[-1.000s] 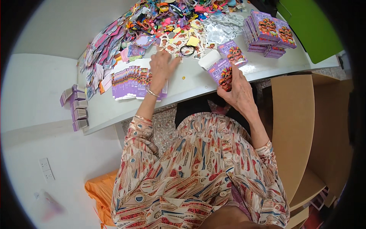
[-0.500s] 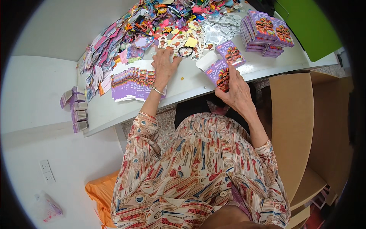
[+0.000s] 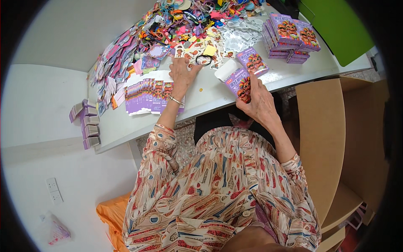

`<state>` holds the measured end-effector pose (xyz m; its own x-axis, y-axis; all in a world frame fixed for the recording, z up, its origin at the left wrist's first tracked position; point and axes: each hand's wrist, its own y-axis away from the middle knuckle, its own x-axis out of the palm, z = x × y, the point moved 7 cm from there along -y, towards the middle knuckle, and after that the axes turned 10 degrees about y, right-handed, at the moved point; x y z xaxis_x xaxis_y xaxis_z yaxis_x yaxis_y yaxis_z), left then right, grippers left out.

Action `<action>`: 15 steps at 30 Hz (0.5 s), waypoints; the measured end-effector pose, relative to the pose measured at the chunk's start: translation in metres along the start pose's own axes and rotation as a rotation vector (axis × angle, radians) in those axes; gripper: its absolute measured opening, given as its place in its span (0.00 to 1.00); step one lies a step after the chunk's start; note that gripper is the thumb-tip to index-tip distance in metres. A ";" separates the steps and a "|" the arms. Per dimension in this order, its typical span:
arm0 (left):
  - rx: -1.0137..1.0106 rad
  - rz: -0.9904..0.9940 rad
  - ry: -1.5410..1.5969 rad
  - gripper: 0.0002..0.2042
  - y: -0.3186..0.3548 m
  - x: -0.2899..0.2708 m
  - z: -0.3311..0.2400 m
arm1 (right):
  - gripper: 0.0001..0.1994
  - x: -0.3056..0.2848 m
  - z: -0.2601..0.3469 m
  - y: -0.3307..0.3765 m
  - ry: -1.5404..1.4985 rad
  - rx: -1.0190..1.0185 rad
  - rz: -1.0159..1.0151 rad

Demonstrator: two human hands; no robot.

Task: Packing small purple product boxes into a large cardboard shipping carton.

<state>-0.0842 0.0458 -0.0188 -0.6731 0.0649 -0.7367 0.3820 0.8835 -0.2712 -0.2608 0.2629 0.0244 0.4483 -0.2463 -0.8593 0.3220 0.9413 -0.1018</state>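
My right hand grips a small purple box with cartoon figures on its front; its white top flap stands open toward the upper left. A second purple box lies just beyond it on the table. My left hand, a bangle at its wrist, rests palm down with fingers apart and holds nothing that I can see. Its fingertips are at the near edge of a spread of small picture cards. Beside them lies a black ring. Left of this hand is a fanned row of flat purple cartons.
A colourful heap of small trinkets fills the back of the table, with silvery packets beside it. Stacked purple boxes stand back right. Bundled cards are at the left edge. An open cardboard box sits at my right.
Hardly anything differs. The view has shifted slightly, and my left hand stays by the picture cards. My right hand keeps its hold on the purple box.
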 end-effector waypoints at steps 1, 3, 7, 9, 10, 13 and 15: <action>0.016 -0.018 -0.045 0.21 0.000 0.000 0.000 | 0.40 0.000 0.000 0.000 0.002 0.005 0.009; 0.033 -0.039 -0.091 0.21 0.000 -0.002 0.003 | 0.40 0.000 0.002 -0.001 0.004 -0.002 0.007; 0.037 0.042 -0.051 0.20 -0.002 -0.004 0.005 | 0.40 0.001 -0.001 -0.001 0.012 -0.015 -0.010; 0.059 0.063 -0.024 0.18 -0.003 -0.004 0.006 | 0.40 0.001 -0.002 -0.001 0.007 -0.014 -0.011; 0.109 0.041 -0.025 0.17 -0.003 -0.006 0.005 | 0.40 0.001 -0.001 -0.001 0.002 -0.016 -0.009; 0.164 -0.009 0.056 0.15 -0.012 -0.012 0.006 | 0.40 0.002 -0.001 0.000 0.009 -0.020 -0.008; 0.168 -0.034 0.142 0.15 -0.025 -0.014 0.011 | 0.40 0.000 0.000 0.000 0.009 -0.017 -0.011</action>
<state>-0.0776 0.0179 -0.0086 -0.7654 0.1112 -0.6339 0.4494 0.7974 -0.4027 -0.2608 0.2631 0.0239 0.4370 -0.2544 -0.8627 0.3127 0.9423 -0.1195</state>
